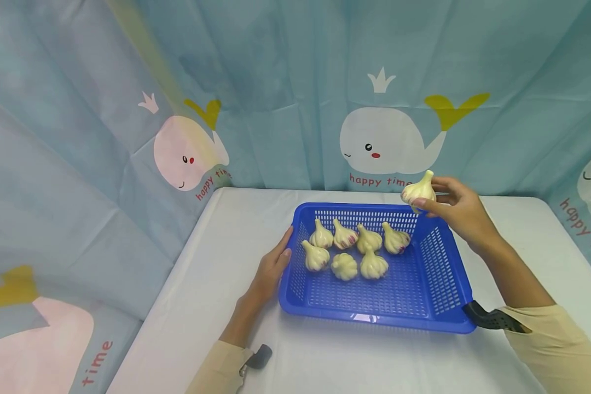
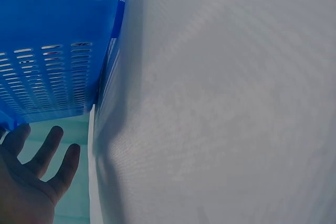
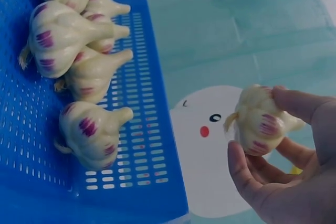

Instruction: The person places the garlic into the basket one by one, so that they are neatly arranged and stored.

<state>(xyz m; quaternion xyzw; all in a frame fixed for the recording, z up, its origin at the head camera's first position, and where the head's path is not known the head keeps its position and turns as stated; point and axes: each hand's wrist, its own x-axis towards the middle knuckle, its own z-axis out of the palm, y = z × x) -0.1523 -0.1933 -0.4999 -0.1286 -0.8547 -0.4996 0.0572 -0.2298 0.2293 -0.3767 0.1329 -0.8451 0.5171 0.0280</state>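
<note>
My right hand (image 1: pixel 455 208) pinches a garlic bulb (image 1: pixel 420 189) between thumb and fingers, above the far right rim of a blue plastic basket (image 1: pixel 374 320). In the right wrist view this garlic bulb (image 3: pixel 261 121) shows purple streaks, with its root end outside my fingers (image 3: pixel 299 103). At the basket's left side my left hand (image 1: pixel 271 268) rests against the wall. Its fingers (image 2: pixel 48 153) are spread and fairly straight in the left wrist view. Several more garlic bulbs (image 1: pixel 345 267) lie inside the basket, mostly toward its back and left.
The basket stands on a table with a white cloth (image 1: pixel 216 241). Behind and to the left hangs a blue curtain (image 1: pixel 285 148) printed with whales. Dark wrist straps (image 1: pixel 492 318) are on both forearms, the right one overlapping the basket's near right corner in the head view.
</note>
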